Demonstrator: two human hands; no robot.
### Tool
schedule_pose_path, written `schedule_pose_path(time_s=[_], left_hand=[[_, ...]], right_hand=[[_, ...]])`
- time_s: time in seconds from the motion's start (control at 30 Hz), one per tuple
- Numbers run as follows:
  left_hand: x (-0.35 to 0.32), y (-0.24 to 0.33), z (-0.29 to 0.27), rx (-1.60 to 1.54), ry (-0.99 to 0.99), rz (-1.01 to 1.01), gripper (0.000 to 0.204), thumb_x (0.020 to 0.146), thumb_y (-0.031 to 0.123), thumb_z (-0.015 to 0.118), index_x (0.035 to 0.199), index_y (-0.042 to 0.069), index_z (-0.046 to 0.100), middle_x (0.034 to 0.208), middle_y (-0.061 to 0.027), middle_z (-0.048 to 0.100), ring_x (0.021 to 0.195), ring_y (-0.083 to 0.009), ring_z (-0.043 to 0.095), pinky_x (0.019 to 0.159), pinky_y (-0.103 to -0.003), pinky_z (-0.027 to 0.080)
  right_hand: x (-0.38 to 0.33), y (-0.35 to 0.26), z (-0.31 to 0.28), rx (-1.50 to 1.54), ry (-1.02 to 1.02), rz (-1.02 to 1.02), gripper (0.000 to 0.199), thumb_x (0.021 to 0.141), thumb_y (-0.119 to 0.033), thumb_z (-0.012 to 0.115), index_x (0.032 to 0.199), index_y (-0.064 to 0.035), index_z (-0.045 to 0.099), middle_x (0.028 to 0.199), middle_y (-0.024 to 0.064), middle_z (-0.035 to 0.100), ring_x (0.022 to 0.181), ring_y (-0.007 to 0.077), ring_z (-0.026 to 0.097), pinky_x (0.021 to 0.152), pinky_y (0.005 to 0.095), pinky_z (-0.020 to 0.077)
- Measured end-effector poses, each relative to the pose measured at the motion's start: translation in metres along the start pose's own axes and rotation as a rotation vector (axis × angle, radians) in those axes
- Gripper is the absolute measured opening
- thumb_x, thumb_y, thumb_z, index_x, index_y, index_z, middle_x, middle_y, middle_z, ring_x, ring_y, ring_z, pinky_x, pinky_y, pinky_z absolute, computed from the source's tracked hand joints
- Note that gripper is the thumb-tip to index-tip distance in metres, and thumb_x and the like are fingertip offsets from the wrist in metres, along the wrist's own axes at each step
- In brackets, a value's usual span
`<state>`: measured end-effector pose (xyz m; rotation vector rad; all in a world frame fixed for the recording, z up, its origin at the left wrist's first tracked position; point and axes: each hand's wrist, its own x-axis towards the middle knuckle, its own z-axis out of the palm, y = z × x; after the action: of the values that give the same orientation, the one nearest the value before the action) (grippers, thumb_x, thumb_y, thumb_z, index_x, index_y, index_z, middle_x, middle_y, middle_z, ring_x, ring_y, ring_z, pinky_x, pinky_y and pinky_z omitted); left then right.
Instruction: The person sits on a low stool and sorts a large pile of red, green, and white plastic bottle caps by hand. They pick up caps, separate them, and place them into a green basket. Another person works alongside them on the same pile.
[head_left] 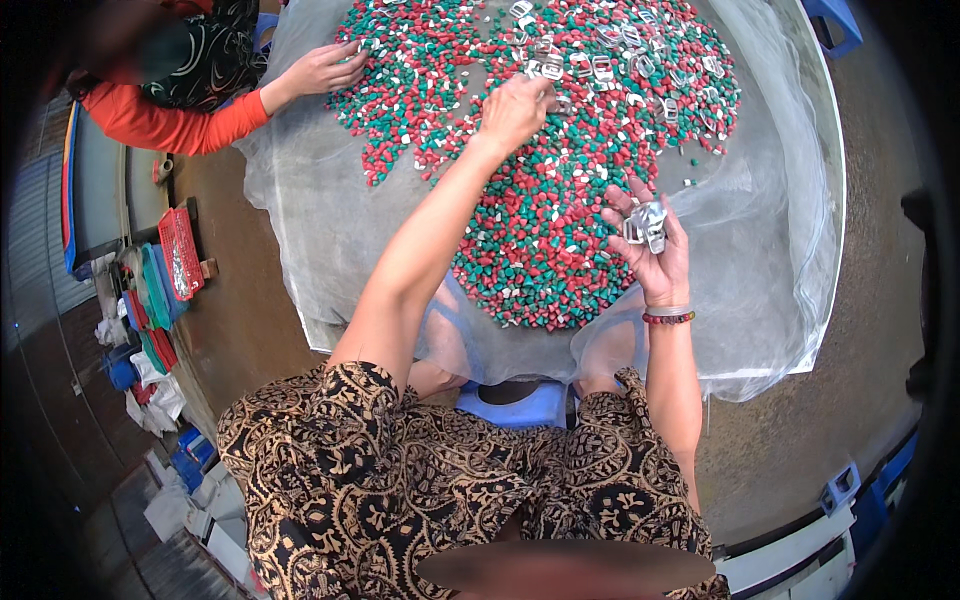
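My right hand (655,250) is staying close to my body, palm turned up, and its grip is holding a small bunch of clear plastic clips (646,225), the fingers curling loosely around them. A beaded bracelet (668,318) is sitting on that wrist. My left arm is stretching far forward, almost straight, and my left hand (515,110) is closing narrow, fingertips pinching down among the loose clear clips (600,65) at the far side of the pile; I cannot tell if it is already holding one. The clips are looking hard, glossy and square with an open middle. Around them the heap of small red, green and white plastic pieces (540,220) is lying, each piece blunt and pebble-like. All is resting on a thin, wrinkled, half-transparent sheet (770,250). At far left, another person's hand (322,70), with an orange sleeve, is touching the pile edge.
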<state>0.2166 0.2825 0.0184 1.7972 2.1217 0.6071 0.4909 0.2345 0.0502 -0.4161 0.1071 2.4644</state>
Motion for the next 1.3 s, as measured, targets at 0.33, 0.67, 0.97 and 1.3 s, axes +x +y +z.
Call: schedule_pose_path(time_s=[0.33,0.67,0.97,1.3], left_hand=[[-0.024,0.071,-0.058,-0.259,-0.376,0.314,0.023,0.083,0.025,0.061,0.096,0.006,0.061,0.091,-0.0157,0.062,0.085,-0.0305,0.060,0.079,-0.040,0.046],[-0.070,0.136,-0.013,-0.327,0.088,0.519,0.024,0.072,0.018,0.067,0.092,0.005,0.060,0.100,-0.0125,0.058,0.098,-0.0295,0.056,0.083,-0.042,0.047],[-0.049,0.002,0.008,0.282,-0.555,0.297,0.027,0.072,0.004,0.061,0.099,0.007,0.062,0.094,-0.0139,0.062,0.094,-0.0330,0.060,0.077,-0.044,0.050],[-0.049,-0.052,-0.064,-0.062,-0.224,0.034,0.017,0.078,0.017,0.064,0.093,0.008,0.061,0.091,-0.0131,0.062,0.089,-0.0272,0.061,0.080,-0.040,0.049]], right_hand=[[0.011,0.003,0.005,-0.052,0.017,0.072,0.061,0.093,-0.038,0.048,0.134,0.0051,0.034,0.129,0.0262,0.045,0.113,0.0432,0.050,0.093,0.0573,0.0447],[0.005,-0.013,-0.021,0.087,0.228,-0.228,0.031,0.094,-0.028,0.045,0.116,-0.0077,0.053,0.108,0.0173,0.057,0.098,0.0285,0.054,0.070,0.0331,0.0525],[-0.020,-0.026,-0.037,0.206,0.275,-0.229,0.041,0.095,-0.038,0.042,0.126,-0.0126,0.050,0.120,0.0224,0.051,0.094,0.0396,0.054,0.072,0.0438,0.0535],[-0.025,0.000,-0.031,0.272,0.048,-0.017,0.033,0.090,-0.031,0.051,0.113,-0.0080,0.055,0.116,0.0210,0.049,0.085,0.0298,0.051,0.040,0.0251,0.0473]])
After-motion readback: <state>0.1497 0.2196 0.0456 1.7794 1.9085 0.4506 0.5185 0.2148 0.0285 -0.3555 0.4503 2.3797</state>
